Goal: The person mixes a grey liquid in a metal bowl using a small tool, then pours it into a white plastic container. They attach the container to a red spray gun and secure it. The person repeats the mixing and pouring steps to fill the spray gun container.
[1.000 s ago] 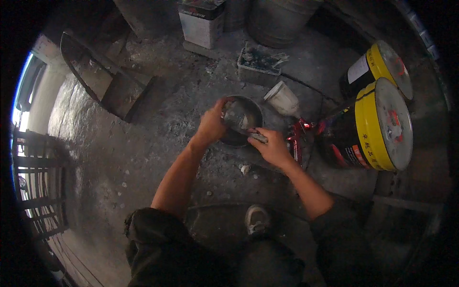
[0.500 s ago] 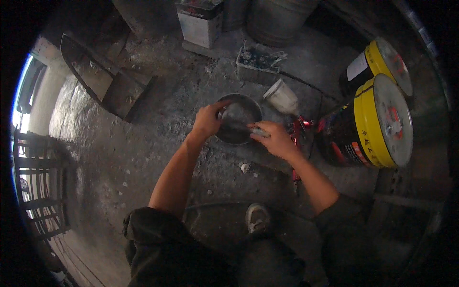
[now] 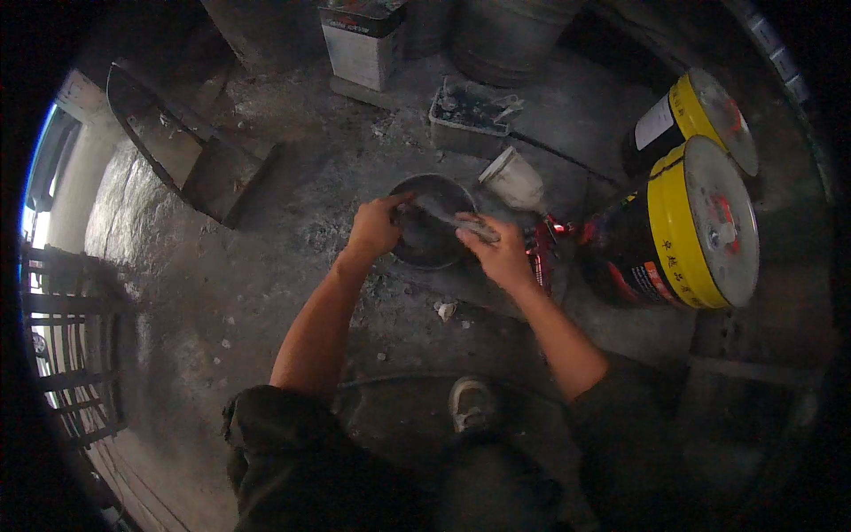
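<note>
A round dark metal bowl (image 3: 434,258) rests on the floor in front of me. My left hand (image 3: 376,227) is closed on its left rim, the index finger reaching over the edge. Over the bowl's right side, my right hand (image 3: 502,254) grips a greyish, narrow-handled stirring tool (image 3: 477,227). The tool slants up and left across the bowl toward my left fingertips; its exact kind is unclear. Just right of the bowl lies a spray gun with a whitish cup (image 3: 514,180) and a red body (image 3: 539,257), partly behind my right hand.
Two black-and-yellow drums (image 3: 671,232) stand at the right. A messy rectangular tray (image 3: 470,137) and a white square can (image 3: 362,58) are farther back. A curved metal piece (image 3: 204,168) lies at the left, above a slatted rack (image 3: 75,332). My shoe (image 3: 472,404) is below.
My right hand has shifted slightly, and the tool in it now reaches farther up and left across the bowl. My left hand stays at the rim. The whole view has drifted a little.
</note>
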The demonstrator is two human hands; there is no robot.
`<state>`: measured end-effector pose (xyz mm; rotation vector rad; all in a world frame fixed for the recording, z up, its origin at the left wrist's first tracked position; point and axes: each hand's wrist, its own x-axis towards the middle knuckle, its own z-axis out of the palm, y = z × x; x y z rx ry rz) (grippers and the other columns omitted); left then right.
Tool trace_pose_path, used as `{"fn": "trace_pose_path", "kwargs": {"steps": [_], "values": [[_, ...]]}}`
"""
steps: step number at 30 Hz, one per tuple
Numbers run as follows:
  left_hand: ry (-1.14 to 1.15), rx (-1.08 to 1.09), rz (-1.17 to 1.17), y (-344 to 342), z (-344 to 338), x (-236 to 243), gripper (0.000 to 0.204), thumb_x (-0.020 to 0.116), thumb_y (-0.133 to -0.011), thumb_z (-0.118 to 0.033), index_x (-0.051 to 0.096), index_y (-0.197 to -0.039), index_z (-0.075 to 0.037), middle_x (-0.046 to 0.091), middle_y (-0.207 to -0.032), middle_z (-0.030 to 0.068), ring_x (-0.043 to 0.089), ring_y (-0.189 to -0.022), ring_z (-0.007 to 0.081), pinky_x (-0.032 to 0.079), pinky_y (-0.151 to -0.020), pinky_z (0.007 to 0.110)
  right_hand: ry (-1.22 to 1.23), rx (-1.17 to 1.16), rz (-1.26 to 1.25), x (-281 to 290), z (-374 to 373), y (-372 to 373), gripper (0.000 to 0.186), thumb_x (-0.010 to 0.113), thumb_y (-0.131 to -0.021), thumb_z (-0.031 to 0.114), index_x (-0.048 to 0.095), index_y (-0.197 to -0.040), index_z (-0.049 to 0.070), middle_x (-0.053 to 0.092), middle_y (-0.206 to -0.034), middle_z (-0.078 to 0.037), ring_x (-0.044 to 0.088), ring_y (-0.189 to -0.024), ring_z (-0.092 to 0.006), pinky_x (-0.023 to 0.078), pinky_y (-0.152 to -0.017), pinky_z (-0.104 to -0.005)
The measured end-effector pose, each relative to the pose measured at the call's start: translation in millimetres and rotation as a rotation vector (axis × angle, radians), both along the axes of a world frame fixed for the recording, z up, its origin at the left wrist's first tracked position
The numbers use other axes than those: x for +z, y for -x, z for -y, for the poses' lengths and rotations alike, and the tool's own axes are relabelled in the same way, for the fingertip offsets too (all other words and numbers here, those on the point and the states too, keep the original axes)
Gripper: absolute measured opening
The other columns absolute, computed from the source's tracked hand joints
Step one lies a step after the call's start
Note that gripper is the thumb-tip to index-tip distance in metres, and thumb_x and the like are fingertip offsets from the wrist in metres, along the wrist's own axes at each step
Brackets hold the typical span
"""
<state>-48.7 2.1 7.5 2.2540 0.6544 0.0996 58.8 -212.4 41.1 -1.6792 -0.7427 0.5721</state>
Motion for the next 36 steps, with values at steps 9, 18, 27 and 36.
{"fn": "trace_pose_path", "kwargs": {"steps": [9, 18, 27, 36], "values": [[0.035, 0.003, -0.001, 1, 3, -5, 0.056, 0.061, -0.069, -0.005, 0.067, -0.122, -0.021, 0.071, -0.092, 0.0156, 0.068, -0.089, 0.0356, 0.054, -0.077, 0.043, 0.225, -0.136, -0.078, -9, 14, 12, 0.024, 0.067, -0.092, 0.02, 0.069, -0.104, -0.001, 0.072, -0.088, -0.006, 0.066, -0.076, -0.0113, 0.05, -0.067, -0.0241], [-0.242, 0.112, -0.027, -9, -4, 29, 0.045, 0.065, -0.072, -0.014, 0.07, -0.117, -0.019, 0.07, -0.099, 0.0183, 0.068, -0.092, 0.0371, 0.055, -0.08, 0.046, -0.135, -0.459, -0.245, 18, 51, 9, 0.022, 0.063, -0.092, 0.015, 0.068, -0.106, -0.002, 0.073, -0.087, -0.011, 0.063, -0.067, -0.0105, 0.046, -0.059, -0.0238], [0.089, 0.114, -0.308, -16, 5, -48, 0.049, 0.071, -0.071, -0.013, 0.067, -0.12, -0.009, 0.069, -0.111, 0.0177, 0.069, -0.098, 0.033, 0.056, -0.084, 0.041, -0.179, -0.49, -0.342, 19, 63, 24, 0.025, 0.063, -0.093, 0.016, 0.067, -0.109, -0.003, 0.072, -0.087, -0.014, 0.063, -0.066, -0.013, 0.046, -0.057, -0.0241], [0.204, 0.154, -0.01, -16, 5, -46, 0.052, 0.073, -0.071, -0.004, 0.06, -0.122, -0.003, 0.07, -0.106, 0.0161, 0.069, -0.095, 0.0283, 0.055, -0.081, 0.039, -0.217, -0.523, -0.308, 21, 66, 18, 0.026, 0.061, -0.094, 0.016, 0.066, -0.111, -0.003, 0.072, -0.087, -0.014, 0.062, -0.065, -0.0122, 0.045, -0.057, -0.0232]]}}
